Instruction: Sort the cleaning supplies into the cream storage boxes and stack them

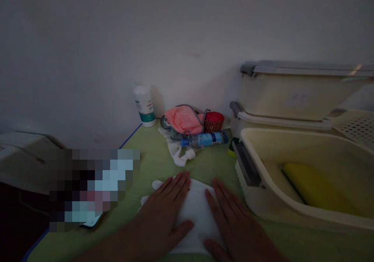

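Head view shows the left hand (163, 215) and right hand (235, 221) flat, gripping nothing, on a thin white item (197, 211) toward the desk's (146, 157) near edge, seemingly pressing both sides to keep it smooth.

The left hand (162, 213) and the right hand (238, 221) are bare, with long, slim fingers (182, 187) and rounded tips. Each has a shorter thumb (184, 229) on its inner side. Behind the left hand, the forearm (117, 241) is bare too; dim light blurs finer detail.
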The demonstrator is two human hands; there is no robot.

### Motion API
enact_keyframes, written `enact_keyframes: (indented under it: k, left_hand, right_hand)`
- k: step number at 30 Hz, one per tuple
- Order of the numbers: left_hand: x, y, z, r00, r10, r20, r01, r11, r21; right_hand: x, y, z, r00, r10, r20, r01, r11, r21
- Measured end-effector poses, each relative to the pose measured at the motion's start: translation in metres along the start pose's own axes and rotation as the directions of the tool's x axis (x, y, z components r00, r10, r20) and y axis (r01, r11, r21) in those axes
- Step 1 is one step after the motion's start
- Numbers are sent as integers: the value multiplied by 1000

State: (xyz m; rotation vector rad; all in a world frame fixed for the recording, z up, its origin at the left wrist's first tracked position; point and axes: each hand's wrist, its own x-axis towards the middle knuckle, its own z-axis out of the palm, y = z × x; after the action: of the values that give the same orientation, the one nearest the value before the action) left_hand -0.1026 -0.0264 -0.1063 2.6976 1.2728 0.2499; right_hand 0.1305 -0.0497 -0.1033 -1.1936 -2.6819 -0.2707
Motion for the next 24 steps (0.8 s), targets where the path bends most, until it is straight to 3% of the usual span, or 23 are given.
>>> enact_keyframes:
  k: [6, 13, 24]
  left_hand:
    - [3, 3, -5, 1000, 8, 13, -8, 1000, -12]
    - [4, 6, -9, 1000, -4, 19, 5, 1000, -28]
    - [2, 4, -6, 1000, -11, 0, 11, 998, -64]
  right_hand:
    - [1, 0, -1, 999, 35, 18, -36, 999, 23]
    - [16, -8, -17, 998, 58, 30, -60, 997, 55]
    - [24, -14, -1, 992, 49, 116, -56, 997, 60]
